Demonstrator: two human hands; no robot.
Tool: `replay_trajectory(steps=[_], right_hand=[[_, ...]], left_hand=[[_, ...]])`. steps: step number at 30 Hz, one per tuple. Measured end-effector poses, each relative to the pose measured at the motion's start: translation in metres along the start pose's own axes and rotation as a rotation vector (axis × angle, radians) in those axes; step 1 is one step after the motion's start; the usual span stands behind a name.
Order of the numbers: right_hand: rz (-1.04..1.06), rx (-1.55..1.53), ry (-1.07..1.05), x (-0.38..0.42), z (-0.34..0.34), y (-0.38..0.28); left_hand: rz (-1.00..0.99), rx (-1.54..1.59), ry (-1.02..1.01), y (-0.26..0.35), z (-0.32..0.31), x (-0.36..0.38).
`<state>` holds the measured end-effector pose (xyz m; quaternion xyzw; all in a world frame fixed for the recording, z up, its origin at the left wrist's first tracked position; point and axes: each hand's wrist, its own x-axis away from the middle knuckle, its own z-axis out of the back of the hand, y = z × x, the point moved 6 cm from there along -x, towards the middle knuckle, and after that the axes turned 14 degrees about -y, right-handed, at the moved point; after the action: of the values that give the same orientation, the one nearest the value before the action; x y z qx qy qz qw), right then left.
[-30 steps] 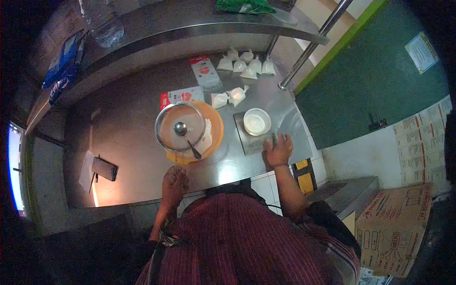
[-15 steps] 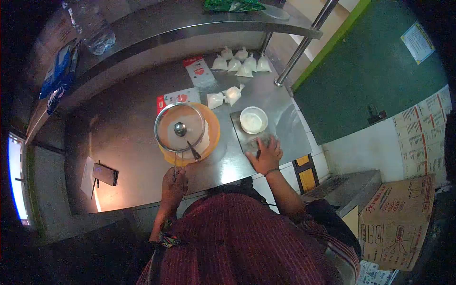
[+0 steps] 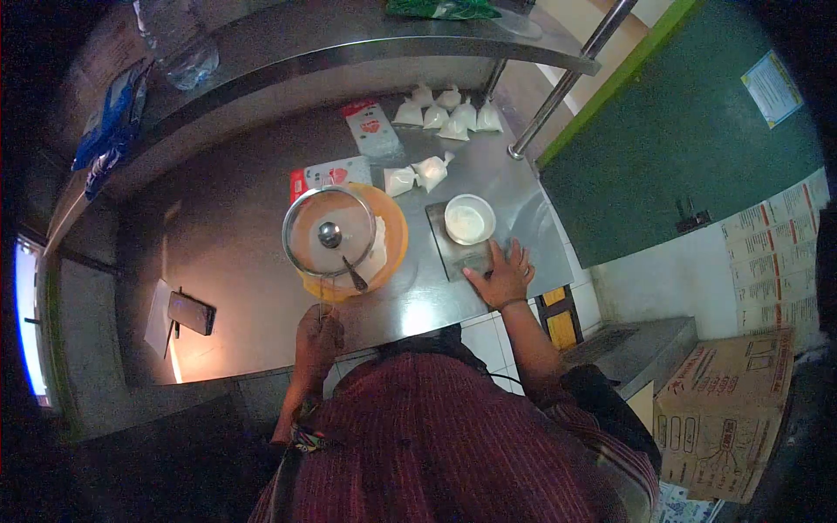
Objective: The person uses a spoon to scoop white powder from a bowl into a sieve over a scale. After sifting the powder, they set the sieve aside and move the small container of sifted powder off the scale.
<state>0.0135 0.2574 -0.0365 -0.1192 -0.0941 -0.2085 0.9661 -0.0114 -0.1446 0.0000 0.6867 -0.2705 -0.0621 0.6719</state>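
Note:
My left hand is closed round the handle of a round metal sieve, which is held over an orange basin with white powder. A metal spoon lies in the sieve. My right hand has its fingers spread and holds nothing. It is just below a white bowl containing some white powder. The bowl stands on a flat dark scale, whose front part is near my right thumb.
Several knotted bags of white powder stand at the back, with two more bags nearer. Red-and-white packets lie behind the basin. A phone is at the left. An upper shelf and a metal post border the table.
My right hand has shifted slightly right, away from the front of the scale, with its fingers spread wider. My left hand still holds the sieve over the basin. The view has shifted slightly.

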Motion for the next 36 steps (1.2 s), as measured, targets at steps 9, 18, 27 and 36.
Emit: replay_trajectory(steps=[9,18,27,36], right_hand=[[-0.048,-0.01,-0.069,-0.008,0.012,0.002],[-0.045,0.138,-0.27,-0.029,0.031,-0.006],[-0.044,0.089,-0.302,-0.021,0.021,0.009],[-0.03,0.127,-0.34,0.005,0.019,-0.041]], left_hand=[[0.11,0.12,-0.018,-0.002,0.001,0.002],[0.111,0.047,0.011,-0.005,0.004,0.0],[0.104,0.021,0.026,-0.002,0.007,-0.001],[0.146,0.027,0.058,0.003,0.005,-0.003]])
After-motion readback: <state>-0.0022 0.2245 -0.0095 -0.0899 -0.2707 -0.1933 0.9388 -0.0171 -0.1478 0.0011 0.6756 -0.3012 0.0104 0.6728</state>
